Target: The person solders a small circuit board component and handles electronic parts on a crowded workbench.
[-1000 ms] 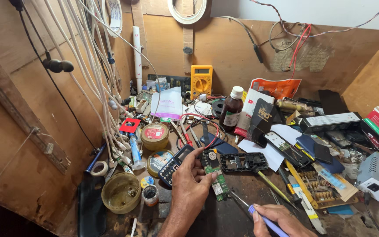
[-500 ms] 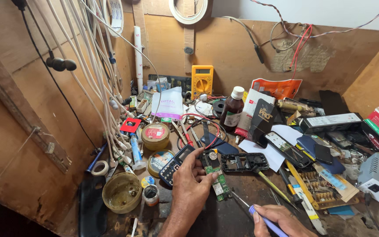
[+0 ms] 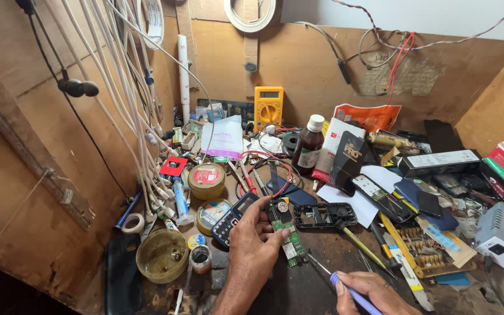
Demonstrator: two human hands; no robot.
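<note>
A wooden workbench (image 3: 322,274) fills the frame, walled with brown board and crowded with tools and parts. White cables (image 3: 129,99) hang down the upper left. At upper centre a yellow multimeter (image 3: 268,107) leans on the back wall, with a brown bottle (image 3: 308,144) to its right. At lower left sits a round open tin (image 3: 162,255).

Low in the centre, the left hand (image 3: 252,251) pinches a green circuit board (image 3: 286,232) between thumb and fingertips, pressing it onto the bench. The board lies lengthwise, just right of a dark keypad phone (image 3: 233,211) and just left of a black phone frame (image 3: 325,214).

At the bottom edge, right of centre, the right hand (image 3: 368,291) is wrapped around a screwdriver with a purple handle (image 3: 351,294); its thin shaft points up-left, the tip near the board's lower end.

Against the earlier frames, both hands, the board and the screwdriver sit where they did; nothing on the bench has visibly shifted.
</note>
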